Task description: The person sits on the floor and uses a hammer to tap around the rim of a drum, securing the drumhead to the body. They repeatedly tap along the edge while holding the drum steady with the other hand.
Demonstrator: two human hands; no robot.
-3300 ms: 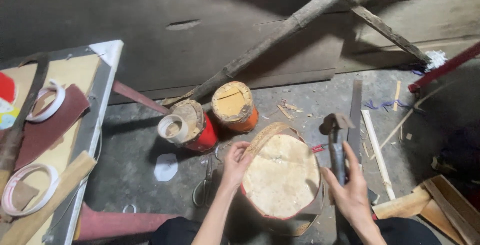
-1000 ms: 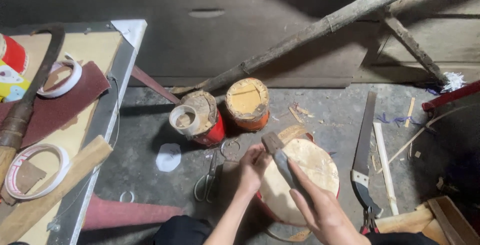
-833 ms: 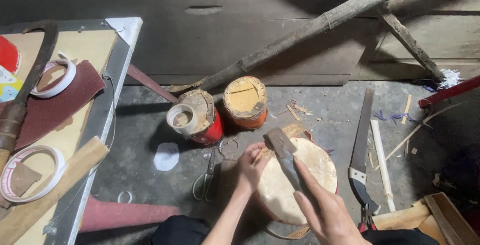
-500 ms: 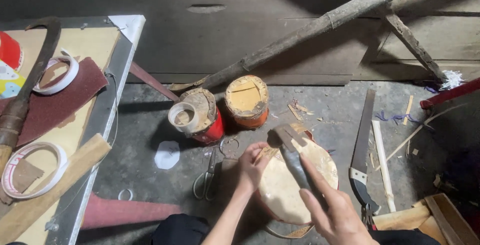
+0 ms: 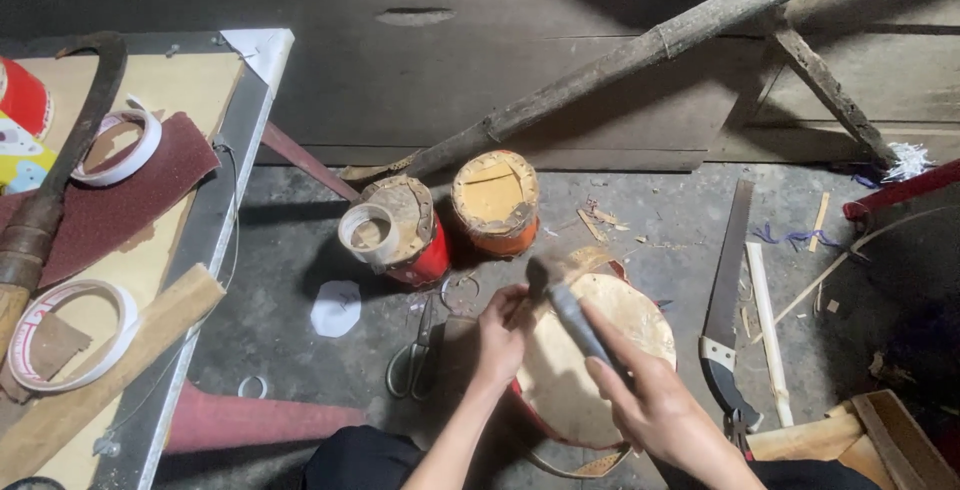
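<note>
Pale-skinned red drum (image 5: 560, 370) tilted under a blurred hammer (image 5: 565, 305).

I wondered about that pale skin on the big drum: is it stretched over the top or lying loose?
Spread over the top: the pale skin covers the drum's whole round face, and the left hand presses its edge.

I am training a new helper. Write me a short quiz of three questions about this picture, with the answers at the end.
1. True or false: the right hand holds a hammer over the drum skin.
2. Which thing lies on the floor just left of the left hand? A) scissors B) a saw C) a tape roll
3. Fill in: the saw lies to the ______ of the drum.

Key
1. True; the hammer is blurred.
2. A, the scissors.
3. Right.
</note>
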